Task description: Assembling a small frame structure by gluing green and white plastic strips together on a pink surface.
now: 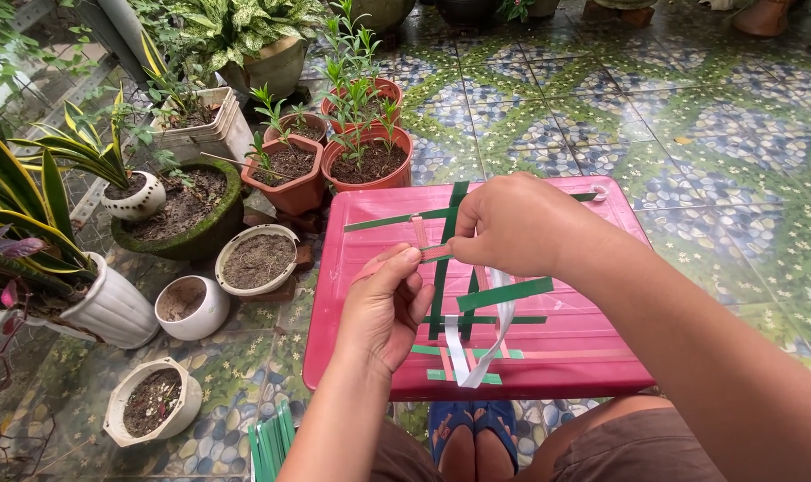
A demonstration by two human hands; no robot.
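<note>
Hands: left hand (383,308), right hand (508,223) pinch pink strip (434,253) | pink table (566,348)

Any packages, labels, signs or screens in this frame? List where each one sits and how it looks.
None in view. No package, label, sign or screen shows.
The left hand and right hand pinch a pink paper strip over a pink plastic table laid with green strips and a white strip.
Plain plant pots, unmarked, stand on the tiled floor.

Pink strip (434,253) held level above green strips (445,259) crossing flat.
</note>
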